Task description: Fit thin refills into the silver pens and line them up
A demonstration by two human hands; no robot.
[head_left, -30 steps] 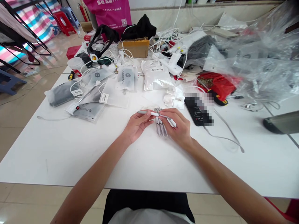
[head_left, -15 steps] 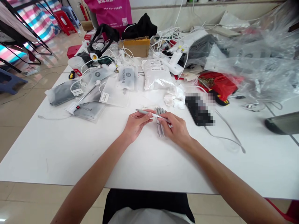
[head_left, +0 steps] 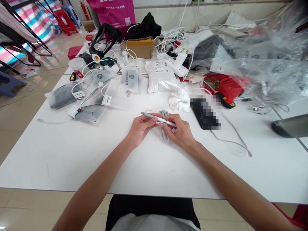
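Note:
A slim pen (head_left: 161, 120) with a grey tip and a white-silver barrel lies slantwise between my hands, tip pointing left. My left hand (head_left: 139, 130) is closed, pinching the barrel between thumb and fingers. From the other side my right hand (head_left: 183, 131) grips the pen's right part, with its fingertips partly covering it. Several similar silver pens (head_left: 164, 135) lie side by side on the white table (head_left: 154, 170) just beneath and behind the hands. My fingers hide part of that row.
A phone (head_left: 204, 117), partly blurred out, lies right of my hands with a cable (head_left: 233, 144) beside it. Crumpled white tissue (head_left: 179, 100) and a white parcel (head_left: 161, 77) are beyond. Plastic sleeves (head_left: 91, 114) lie left; a dark-based cylinder (head_left: 291, 126) is far right.
My right fingers have shifted slightly along the pen, and more of its right part shows. My left hand keeps its pinch in nearly the same place.

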